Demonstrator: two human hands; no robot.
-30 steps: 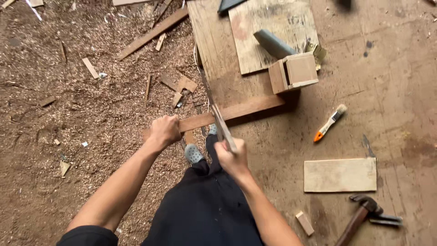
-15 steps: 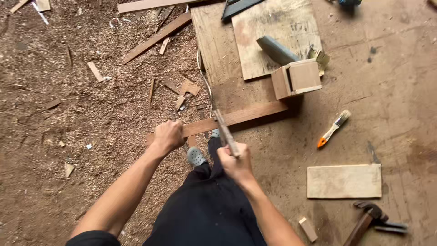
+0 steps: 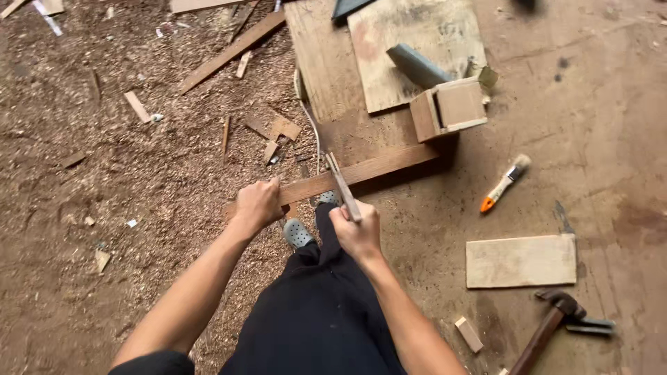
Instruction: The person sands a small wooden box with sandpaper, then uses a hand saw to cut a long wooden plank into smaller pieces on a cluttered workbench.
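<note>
A long wooden strip (image 3: 379, 168) lies across the floor, its right end by a flat board. My left hand (image 3: 257, 205) grips the strip's left end and holds it down. My right hand (image 3: 356, 229) is closed on the wooden handle of a hand saw (image 3: 342, 186), whose thin blade runs up and away across the strip. My foot in a grey perforated shoe (image 3: 297, 232) rests just below the strip, between my two hands.
A small wooden box (image 3: 448, 107) and a grey tube (image 3: 417, 66) sit on boards (image 3: 417, 42) behind the strip. An orange-handled brush (image 3: 504, 184), a flat plank (image 3: 521, 260), a hammer (image 3: 552, 323) and a small block (image 3: 469, 335) lie at right. Sawdust and offcuts (image 3: 278, 132) cover the left.
The saw has shifted slightly along the cut, with my right hand drawn a little closer to me. My left hand stays on the strip.
</note>
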